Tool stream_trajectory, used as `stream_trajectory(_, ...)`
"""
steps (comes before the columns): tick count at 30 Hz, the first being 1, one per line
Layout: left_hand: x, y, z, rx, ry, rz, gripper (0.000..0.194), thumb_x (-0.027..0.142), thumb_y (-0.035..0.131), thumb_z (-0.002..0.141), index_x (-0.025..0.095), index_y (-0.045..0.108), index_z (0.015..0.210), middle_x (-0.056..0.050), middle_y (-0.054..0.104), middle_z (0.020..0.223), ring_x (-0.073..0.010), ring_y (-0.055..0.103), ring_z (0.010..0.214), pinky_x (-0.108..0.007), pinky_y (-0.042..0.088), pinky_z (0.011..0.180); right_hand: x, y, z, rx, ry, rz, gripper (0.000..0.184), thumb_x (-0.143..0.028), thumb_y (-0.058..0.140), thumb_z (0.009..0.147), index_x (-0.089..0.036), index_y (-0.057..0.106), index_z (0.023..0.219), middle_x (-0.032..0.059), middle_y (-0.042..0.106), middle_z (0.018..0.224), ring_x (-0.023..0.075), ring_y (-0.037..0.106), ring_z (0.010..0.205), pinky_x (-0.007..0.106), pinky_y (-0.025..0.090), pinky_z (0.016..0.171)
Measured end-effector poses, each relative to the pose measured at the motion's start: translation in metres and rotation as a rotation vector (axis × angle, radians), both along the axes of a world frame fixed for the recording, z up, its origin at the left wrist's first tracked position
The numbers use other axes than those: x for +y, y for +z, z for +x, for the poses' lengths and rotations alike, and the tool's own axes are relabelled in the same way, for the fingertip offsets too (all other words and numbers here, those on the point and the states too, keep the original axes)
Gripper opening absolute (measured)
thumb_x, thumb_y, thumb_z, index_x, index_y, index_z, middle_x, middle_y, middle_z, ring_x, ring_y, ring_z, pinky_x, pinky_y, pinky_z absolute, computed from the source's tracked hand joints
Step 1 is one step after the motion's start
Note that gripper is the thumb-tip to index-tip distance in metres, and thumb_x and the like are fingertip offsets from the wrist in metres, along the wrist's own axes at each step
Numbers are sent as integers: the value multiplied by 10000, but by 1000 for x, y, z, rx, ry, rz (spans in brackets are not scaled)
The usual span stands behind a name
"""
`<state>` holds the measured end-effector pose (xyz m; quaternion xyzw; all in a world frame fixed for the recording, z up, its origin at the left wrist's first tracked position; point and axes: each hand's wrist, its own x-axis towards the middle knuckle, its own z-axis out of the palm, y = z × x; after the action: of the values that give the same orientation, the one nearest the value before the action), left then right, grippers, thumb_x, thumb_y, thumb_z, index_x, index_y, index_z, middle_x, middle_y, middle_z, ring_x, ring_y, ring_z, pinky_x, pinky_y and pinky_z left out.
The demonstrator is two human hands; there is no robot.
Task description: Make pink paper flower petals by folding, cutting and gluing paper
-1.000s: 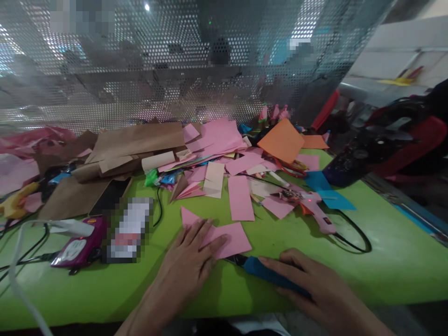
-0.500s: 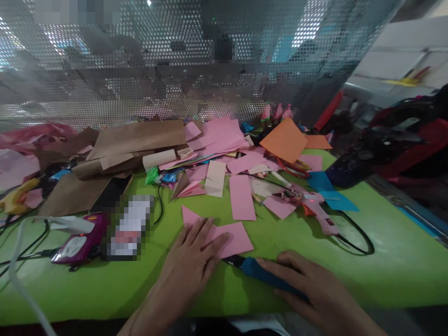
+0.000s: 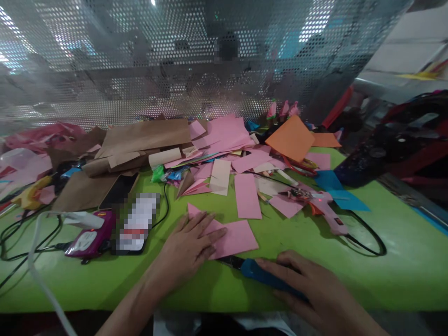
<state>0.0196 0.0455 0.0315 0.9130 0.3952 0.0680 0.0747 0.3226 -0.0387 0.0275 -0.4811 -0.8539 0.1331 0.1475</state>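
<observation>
Pink paper (image 3: 240,238) is pinned, lower centre of frame.
Pressed to green surface (image 3: 402,270) by left grip (image 3: 192,240), fingers spread; blue-handled cutter (image 3: 257,271) is clasped in right grip (image 3: 310,282).

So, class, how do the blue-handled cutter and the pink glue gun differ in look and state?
The blue-handled cutter is in the right hand; the pink glue gun lies unheld.
The cutter is long and nearly straight, while the glue gun has a handle set at an angle to its body.
The glue gun has a black cord at its handle; the cutter shows none.
Both are at the green table.
</observation>
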Motion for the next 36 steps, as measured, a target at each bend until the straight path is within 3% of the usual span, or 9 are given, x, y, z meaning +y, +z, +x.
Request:
stream_trajectory(7,1,-9,1,-11,-4,48,470,422,345,990,448,244,1449,34,304,1554,-237,302,1407,-503,249,1130,4,4,-19,41,30,43,550,-208,606,849,-353,490,1367,67,663,1103,224,668,877,326,554,695)
stream_trajectory(16,-1,0,1,6,4,-20,484,338,329,997,446,224,1457,29,252,1572,-226,246,1431,-528,238,1134,10,8,-38,23,70,26,572,-188,598,840,-347,477,1376,61,659,1112,220,669,872,315,544,678)
stream_trajectory(22,9,10,-7,4,-51,-117,510,275,316,989,383,214,1478,50,264,1563,-167,239,1432,-461,232,1151,12,7,-50,43,83,40,560,-202,591,835,-344,494,1368,60,657,1143,233,668,905,322,550,705)
stream_trajectory(31,14,6,-12,-17,-74,-92,507,269,338,979,363,250,1469,77,279,1554,-155,265,1421,-426,263,1133,13,4,-52,38,88,-12,625,-145,593,804,-353,474,1382,67,647,1143,238,660,905,336,547,722)
stream_trajectory(36,13,8,-11,-32,-65,-117,517,264,333,977,342,233,1479,58,290,1551,-161,264,1423,-444,263,1134,6,9,-52,20,150,-131,619,-159,605,826,-389,463,1382,57,655,1050,223,656,851,322,539,684)
